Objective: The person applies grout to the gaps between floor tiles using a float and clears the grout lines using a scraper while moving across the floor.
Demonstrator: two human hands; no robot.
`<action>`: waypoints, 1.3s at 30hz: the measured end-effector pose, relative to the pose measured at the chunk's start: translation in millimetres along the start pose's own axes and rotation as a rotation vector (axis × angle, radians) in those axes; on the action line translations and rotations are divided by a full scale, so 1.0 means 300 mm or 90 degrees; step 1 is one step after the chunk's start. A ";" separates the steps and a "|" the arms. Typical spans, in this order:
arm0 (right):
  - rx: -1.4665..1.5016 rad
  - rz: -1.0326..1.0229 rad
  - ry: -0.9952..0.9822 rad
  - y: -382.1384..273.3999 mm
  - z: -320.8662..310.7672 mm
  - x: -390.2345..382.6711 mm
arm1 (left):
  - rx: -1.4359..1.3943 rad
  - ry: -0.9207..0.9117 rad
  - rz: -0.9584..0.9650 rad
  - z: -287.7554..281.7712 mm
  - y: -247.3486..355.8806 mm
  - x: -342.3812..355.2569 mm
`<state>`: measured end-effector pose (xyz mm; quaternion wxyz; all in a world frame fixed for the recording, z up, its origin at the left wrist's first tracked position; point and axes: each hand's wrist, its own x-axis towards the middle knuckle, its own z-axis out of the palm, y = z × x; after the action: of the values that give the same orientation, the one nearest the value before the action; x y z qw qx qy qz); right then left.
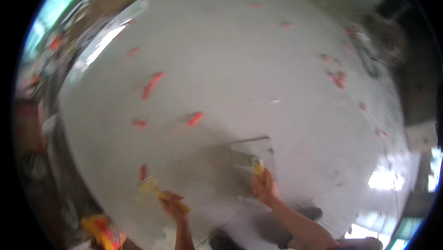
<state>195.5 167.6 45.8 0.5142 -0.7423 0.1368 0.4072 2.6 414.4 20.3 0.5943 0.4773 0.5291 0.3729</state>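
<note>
My left hand (pixel 173 204) is closed on a yellow-handled tool (pixel 161 194) with a pale, blurred head, low in the middle-left near a small red piece (pixel 143 174). My right hand (pixel 264 189) is closed round the short yellow handle (pixel 258 166) of a wide, flat, square-edged trowel (pixel 244 155), which is over the pale tiled floor (pixel 217 65); whether it touches the floor I cannot tell. Several small red pieces (pixel 195 118) lie scattered across the floor on both sides. The picture is blurred.
A grey, round-ended object with a long loop (pixel 383 40) stands at the upper right by a dark wall. Clutter (pixel 41 120) lines the left edge, with a yellow-and-red bag (pixel 104 231) low left. My legs and feet (pixel 272 227) show at the bottom.
</note>
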 end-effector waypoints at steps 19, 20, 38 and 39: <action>-0.327 -0.409 -0.058 -0.475 0.383 0.182 | -0.052 0.135 -0.025 -0.182 0.015 0.239; -0.181 -0.257 -0.061 -0.641 0.485 0.169 | -0.057 0.152 -0.020 -0.209 0.005 0.267; -0.310 -0.559 -0.038 -1.293 1.036 0.470 | -0.120 0.100 -0.046 -0.187 -0.004 0.317; -0.305 -0.550 -0.027 -1.264 0.996 0.504 | -0.098 0.095 -0.054 -0.168 -0.005 0.312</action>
<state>388.2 626.1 138.9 0.4539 -0.8199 -0.2915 0.1916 -32.0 511.6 -6.0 0.6035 0.3787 0.5612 0.4213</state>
